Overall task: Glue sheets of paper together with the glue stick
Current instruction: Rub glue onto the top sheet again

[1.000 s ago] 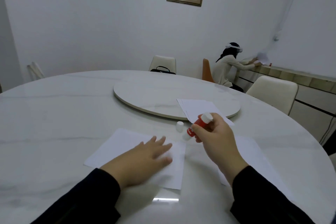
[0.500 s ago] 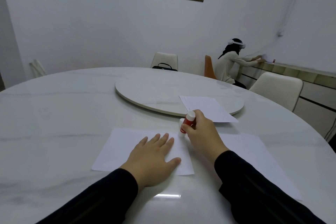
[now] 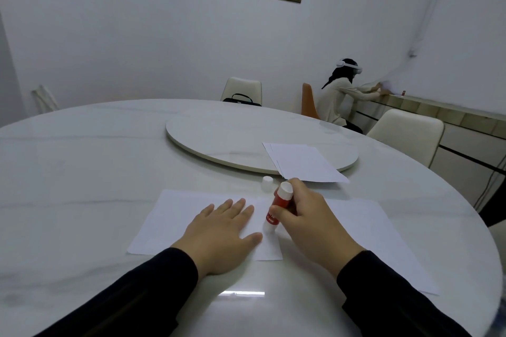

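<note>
A white sheet of paper (image 3: 175, 216) lies on the round table in front of me. My left hand (image 3: 223, 232) presses flat on it, fingers straight. My right hand (image 3: 306, 219) grips a red glue stick (image 3: 277, 206) with its tip down on the sheet's right edge. The white cap (image 3: 267, 184) stands on the table just beyond the sheet. A second sheet (image 3: 383, 238) lies to the right, partly under my right arm. A small stack of sheets (image 3: 301, 163) rests over the edge of the turntable.
A round white turntable (image 3: 232, 142) sits at the middle of the marble table (image 3: 68, 172). Cream chairs (image 3: 410, 131) stand around it, one with a black bag (image 3: 241, 98). A person (image 3: 342, 96) sits at the far right counter.
My right hand brought the glue stick down from the air to the sheet's far right corner, then drew it toward me along the right edge. My left hand stayed flat on the sheet.
</note>
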